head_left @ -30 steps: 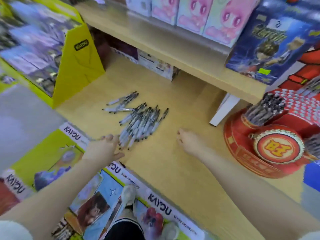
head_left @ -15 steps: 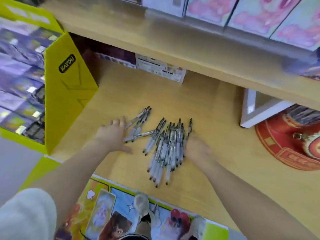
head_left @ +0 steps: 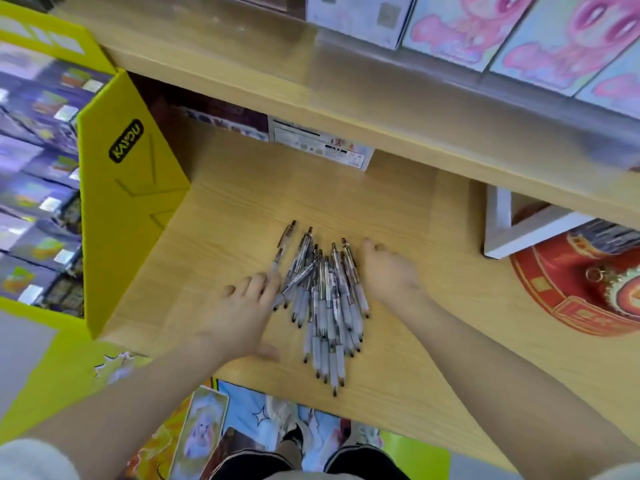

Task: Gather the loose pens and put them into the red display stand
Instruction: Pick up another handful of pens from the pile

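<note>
Wooden shelf (head_left: 398, 216) with pens (head_left: 323, 299) heaped mid-surface, flanked by left hand (head_left: 242, 306) and right hand (head_left: 388, 275), both flat and spread, gripping nothing. Red stand (head_left: 568, 289) well right. Likely to roll off the near edge if squeezed unevenly.

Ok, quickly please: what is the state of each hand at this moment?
Left hand: open, flat on the shelf, fingers touching the pile of pens, gripping nothing.
Right hand: open, pressed against the pile's other side, gripping nothing.
</note>
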